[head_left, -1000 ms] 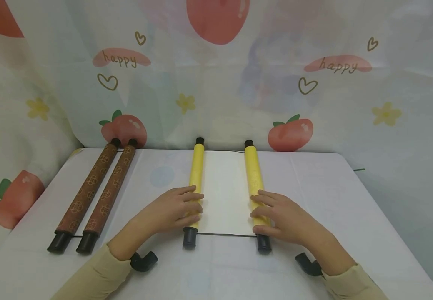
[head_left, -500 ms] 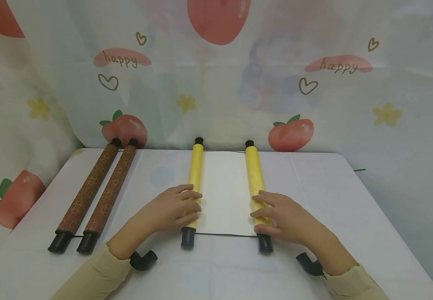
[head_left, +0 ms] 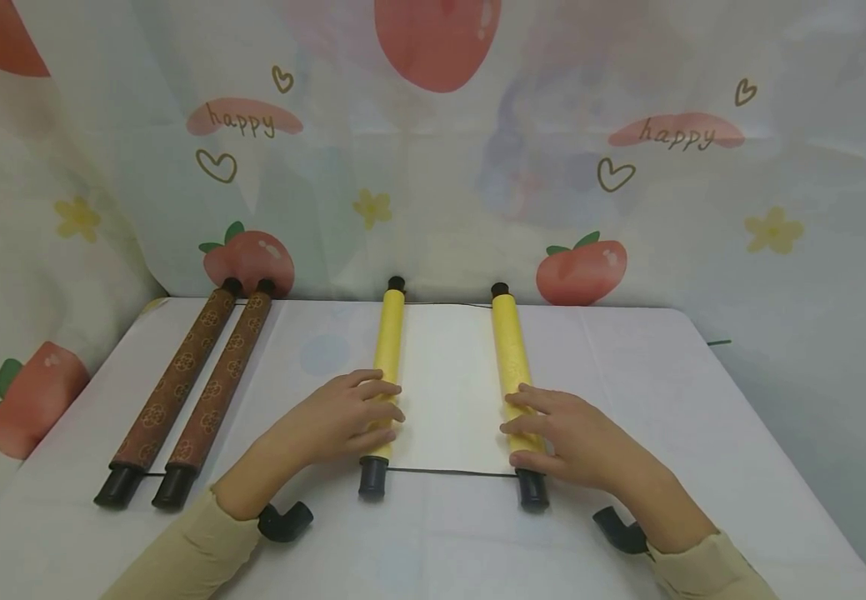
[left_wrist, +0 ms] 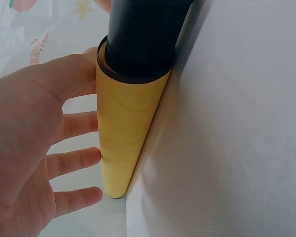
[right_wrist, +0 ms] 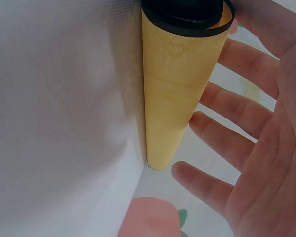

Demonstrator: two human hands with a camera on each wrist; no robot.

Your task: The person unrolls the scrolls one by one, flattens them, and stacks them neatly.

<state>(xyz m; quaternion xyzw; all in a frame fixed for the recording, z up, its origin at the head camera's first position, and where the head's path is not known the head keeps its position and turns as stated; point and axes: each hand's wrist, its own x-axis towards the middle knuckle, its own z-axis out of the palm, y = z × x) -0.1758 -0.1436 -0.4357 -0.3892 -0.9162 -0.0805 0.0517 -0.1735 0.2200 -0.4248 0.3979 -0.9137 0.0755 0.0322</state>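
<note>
A yellow scroll with black end knobs lies partly unrolled on the table, its white sheet (head_left: 451, 383) showing between two rolls. Over the near part of the left roll (head_left: 390, 329) rests my left hand (head_left: 342, 418), fingers spread and nearly straight across its top. My right hand (head_left: 571, 433) lies the same way on the right roll (head_left: 508, 342), fingertips pointing inward. In the left wrist view the fingers (left_wrist: 76, 162) touch the side of the yellow roll (left_wrist: 126, 123). The right wrist view has extended fingers (right_wrist: 227, 136) alongside the other roll (right_wrist: 175, 89).
A brown scroll (head_left: 211, 387) with a gold flower pattern and black knobs lies at the left. Black curved pieces (head_left: 286, 522) show beside both wrists. Behind the white-covered table (head_left: 613, 375) hangs a printed curtain (head_left: 433, 167) with fruit and hearts.
The two yellow rolls have moved slightly apart, the left one to the left and the right one to the right, so a little more white sheet shows. The brown scroll stays put.
</note>
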